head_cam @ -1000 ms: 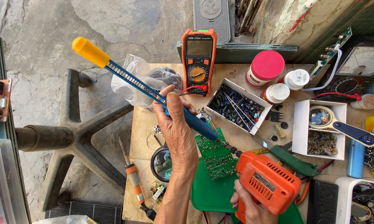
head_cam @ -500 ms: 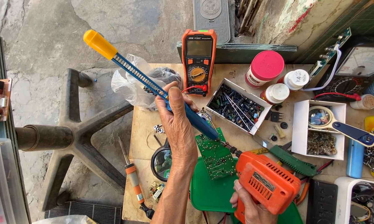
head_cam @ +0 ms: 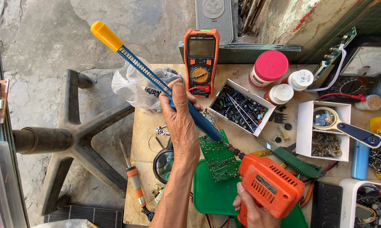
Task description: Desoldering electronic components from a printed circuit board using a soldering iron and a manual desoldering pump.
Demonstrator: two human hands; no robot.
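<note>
A: What is gripped by the left hand [head_cam: 182, 126]?
B: A blue desoldering pump [head_cam: 156, 82], fingers closed, its tip over the green circuit board [head_cam: 218, 158].
A: And the right hand [head_cam: 254, 211]?
B: The orange soldering gun [head_cam: 270, 185] is clasped.

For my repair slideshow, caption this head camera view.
Left hand holds a blue desoldering pump and right hand an orange soldering gun over a green circuit board.

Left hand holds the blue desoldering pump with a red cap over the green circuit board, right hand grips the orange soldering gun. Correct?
Not quite: the head view shows the desoldering pump has a yellow cap, not red. The left hand holds it over the green circuit board; the right hand grips the orange soldering gun.
</note>
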